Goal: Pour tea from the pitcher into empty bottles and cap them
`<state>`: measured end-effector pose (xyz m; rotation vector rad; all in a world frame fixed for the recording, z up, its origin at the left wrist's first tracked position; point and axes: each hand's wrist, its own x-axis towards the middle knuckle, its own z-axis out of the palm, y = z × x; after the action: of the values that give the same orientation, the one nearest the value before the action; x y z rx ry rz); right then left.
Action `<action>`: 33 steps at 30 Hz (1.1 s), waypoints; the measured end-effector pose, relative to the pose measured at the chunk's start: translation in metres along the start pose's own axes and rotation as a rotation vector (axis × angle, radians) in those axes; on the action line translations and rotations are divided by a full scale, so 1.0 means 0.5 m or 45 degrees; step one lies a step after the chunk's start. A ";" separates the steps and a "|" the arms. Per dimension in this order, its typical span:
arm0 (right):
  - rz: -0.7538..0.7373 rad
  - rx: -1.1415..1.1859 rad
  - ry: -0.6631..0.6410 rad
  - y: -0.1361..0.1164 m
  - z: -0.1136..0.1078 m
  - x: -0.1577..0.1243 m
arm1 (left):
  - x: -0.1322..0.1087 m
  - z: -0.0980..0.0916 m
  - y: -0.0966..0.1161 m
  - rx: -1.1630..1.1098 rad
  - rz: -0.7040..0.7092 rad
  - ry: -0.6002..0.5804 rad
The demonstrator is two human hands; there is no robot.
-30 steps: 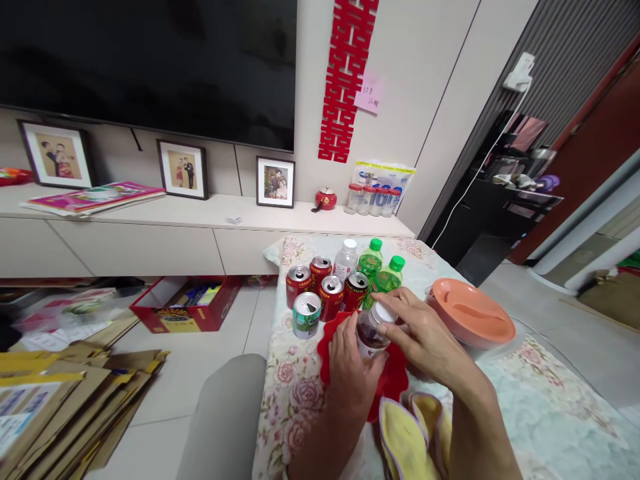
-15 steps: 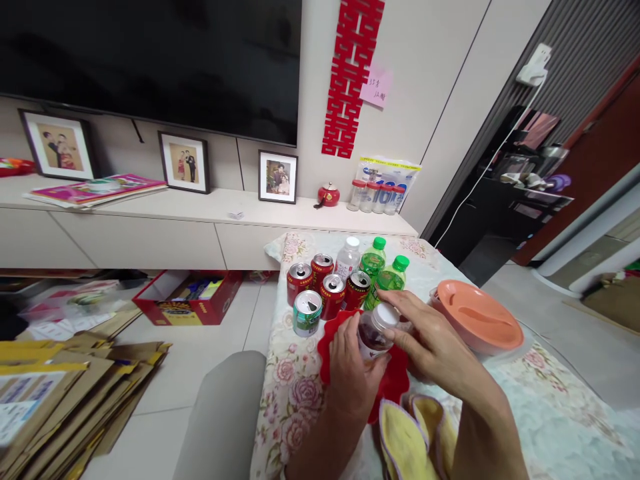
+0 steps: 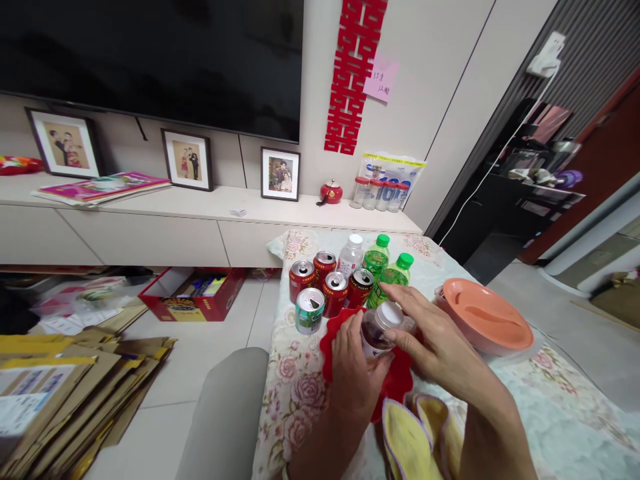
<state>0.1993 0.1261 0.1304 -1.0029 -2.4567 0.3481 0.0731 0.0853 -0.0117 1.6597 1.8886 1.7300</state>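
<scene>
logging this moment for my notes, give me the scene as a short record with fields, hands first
left hand: grip around jar
right hand: at the jar's white lid, contact unclear
under hands: red tray
beyond tray: four red cans, one green can, two green-capped bottles, one white-capped bottle
right side: orange bowl
near side: yellow cloth

White-capped clear bottle (image 3: 375,329), dark contents, tilted over red dish (image 3: 327,359).

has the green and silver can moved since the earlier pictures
No, the green and silver can keeps its place against the printed flowers on the tablecloth; the camera's view has shifted slightly.
</scene>
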 end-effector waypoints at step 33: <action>-0.220 0.005 0.065 0.000 -0.002 0.002 | -0.006 0.001 0.001 -0.002 0.012 0.015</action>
<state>0.1989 0.1268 0.1317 -0.7808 -2.4735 0.2662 0.0747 0.0833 -0.0130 1.6646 1.8872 1.7475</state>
